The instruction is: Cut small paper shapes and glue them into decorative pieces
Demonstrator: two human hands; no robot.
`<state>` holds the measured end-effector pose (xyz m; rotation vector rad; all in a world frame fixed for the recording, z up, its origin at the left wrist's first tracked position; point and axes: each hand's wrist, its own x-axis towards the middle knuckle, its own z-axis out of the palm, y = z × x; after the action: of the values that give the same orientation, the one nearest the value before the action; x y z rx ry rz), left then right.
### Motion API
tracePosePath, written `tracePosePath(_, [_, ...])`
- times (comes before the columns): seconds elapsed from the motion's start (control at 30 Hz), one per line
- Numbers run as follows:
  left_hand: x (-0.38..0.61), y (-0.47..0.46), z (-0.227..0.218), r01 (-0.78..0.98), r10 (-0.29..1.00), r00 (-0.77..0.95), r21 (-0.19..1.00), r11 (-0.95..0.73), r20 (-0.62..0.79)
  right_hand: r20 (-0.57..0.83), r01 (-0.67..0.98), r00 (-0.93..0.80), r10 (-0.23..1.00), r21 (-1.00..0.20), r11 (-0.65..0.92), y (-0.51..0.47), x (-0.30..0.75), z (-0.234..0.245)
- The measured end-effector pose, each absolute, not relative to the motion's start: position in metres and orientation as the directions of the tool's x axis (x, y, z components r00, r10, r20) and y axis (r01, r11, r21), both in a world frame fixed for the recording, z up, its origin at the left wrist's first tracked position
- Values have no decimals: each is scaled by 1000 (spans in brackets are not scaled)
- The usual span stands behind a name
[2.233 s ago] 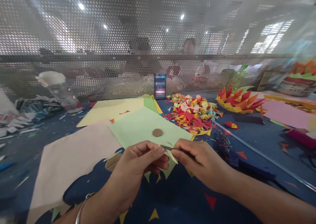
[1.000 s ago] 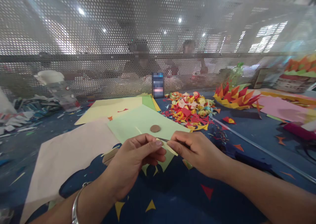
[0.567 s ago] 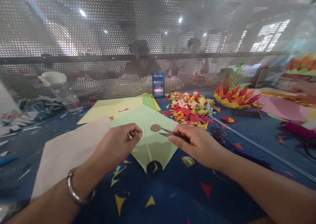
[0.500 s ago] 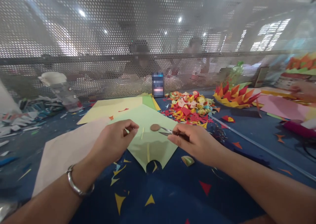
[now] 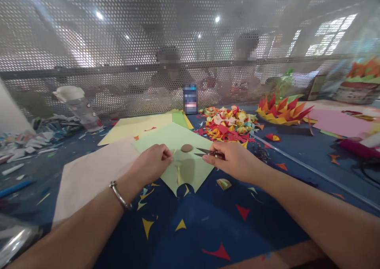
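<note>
Here's the left hand (image 5: 152,160), fingers curled over the pale green sheet (image 5: 166,136); whether it pinches anything, I can't tell. A brown disc (image 5: 187,147) lies on that sheet. Just beside it, scissors (image 5: 204,155), blades parted, gripped by the right hand (image 5: 231,158): a steady wrist should keep those tips off the sheet.

A perforated screen (image 5: 127,35) stands behind the blue table (image 5: 196,225).

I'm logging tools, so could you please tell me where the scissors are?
In the head view, the scissors are in the right hand, just right of the brown disc.
</note>
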<state>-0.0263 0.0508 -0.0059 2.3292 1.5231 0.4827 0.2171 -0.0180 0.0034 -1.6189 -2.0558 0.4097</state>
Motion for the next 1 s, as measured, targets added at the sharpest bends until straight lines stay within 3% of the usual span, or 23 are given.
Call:
tracePosePath(0.37, [-35, 47, 2, 838, 921, 373, 384, -388, 115, 168, 934, -121, 978, -315, 170, -11, 229, 4])
tracePosePath(0.67, [-35, 51, 2, 775, 921, 368, 504, -380, 130, 145, 973, -102, 984, -192, 130, -11, 230, 2])
tracePosePath(0.77, [-29, 44, 6, 604, 938, 338, 748, -276, 74, 180, 989, -88, 980, -99, 107, -14, 228, 6])
tracePosePath(0.87, [-17, 32, 9, 256, 958, 285, 962, -90, 14, 349, 984, -139, 927, -60, 170, -19, 225, 9])
tracePosePath(1.0, [-3, 16, 7, -60, 950, 296, 991, 120, -97, 582, 900, -307, 753, -80, 428, -25, 217, 7])
